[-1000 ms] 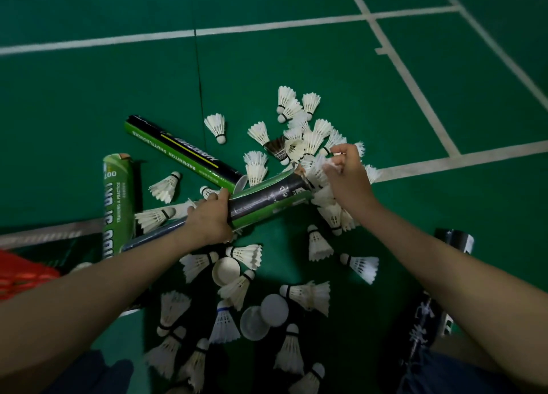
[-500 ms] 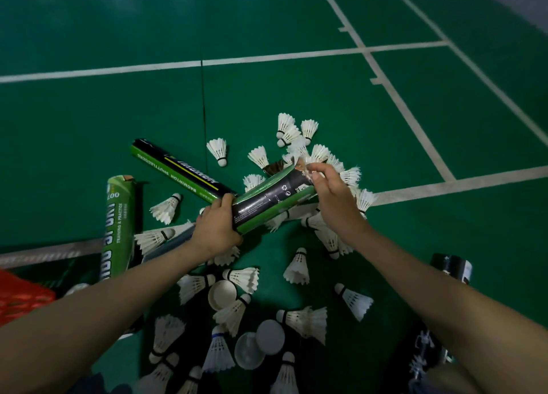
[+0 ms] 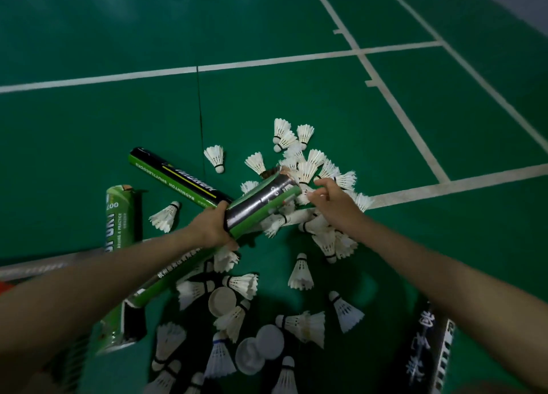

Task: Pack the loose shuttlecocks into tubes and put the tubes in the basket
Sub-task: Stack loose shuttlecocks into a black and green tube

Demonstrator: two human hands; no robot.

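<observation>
Gripping the green-and-black tube (image 3: 264, 199) mid-length with the left hand (image 3: 212, 229), fingers wrapped firmly round it, open mouth tilted up and away. Hovering right at that mouth with the right hand (image 3: 332, 203), fingers (image 3: 318, 186) curled; cannot tell whether pinching a shuttlecock or nothing. Just beyond and beneath the right fingers, a heaped pile of shuttlecocks (image 3: 314, 162) on the green floor (image 3: 296, 91). Left of the left fingers, a second dark tube (image 3: 178, 174) lying flat, a pale green tube (image 3: 118, 215) further left. Nearer than both hands, more loose shuttlecocks (image 3: 301, 273) scattered among round white caps (image 3: 222, 300). Below the right forearm, a black tube (image 3: 424, 343).
</observation>
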